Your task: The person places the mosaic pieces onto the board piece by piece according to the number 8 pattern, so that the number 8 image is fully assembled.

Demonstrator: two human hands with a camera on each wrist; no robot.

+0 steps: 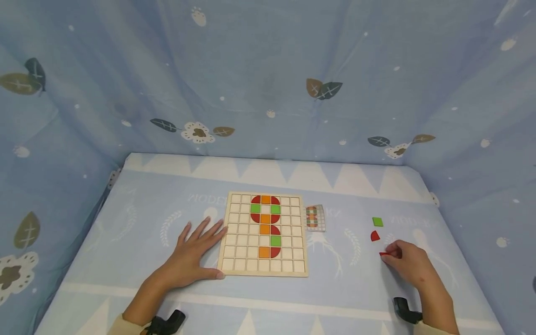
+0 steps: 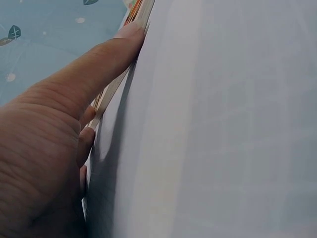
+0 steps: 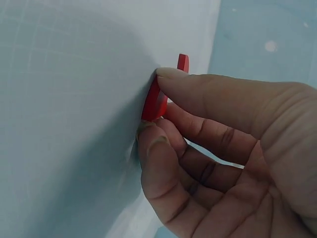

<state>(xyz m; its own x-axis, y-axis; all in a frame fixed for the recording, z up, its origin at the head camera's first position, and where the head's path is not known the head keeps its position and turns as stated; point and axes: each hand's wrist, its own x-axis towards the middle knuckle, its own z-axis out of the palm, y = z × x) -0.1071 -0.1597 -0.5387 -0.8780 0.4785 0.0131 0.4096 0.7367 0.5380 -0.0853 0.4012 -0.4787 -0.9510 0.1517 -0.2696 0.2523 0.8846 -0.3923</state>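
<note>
My left hand [image 1: 188,260] lies with fingers spread at the left edge of a wooden grid board [image 1: 263,273]. In the left wrist view its thumb [image 2: 99,62] stretches straight along the board's side. Red quarter-round, orange square and green square tiles fill some cells, forming a figure down the middle columns. Right of the board, my right hand [image 1: 410,265] pinches a red tile [image 3: 151,100] between thumb and fingertips, close over the table. Just beyond it lie a red quarter-round tile [image 1: 375,236] and a green square tile [image 1: 378,222].
A small pattern card [image 1: 321,218] with a similar coloured figure sits against the board's right edge. Light blue patterned cloth covers the table [image 1: 167,186], and a blue curtain [image 1: 268,56] hangs behind and at both sides. Black wrist straps [image 1: 167,322] show at the cuffs.
</note>
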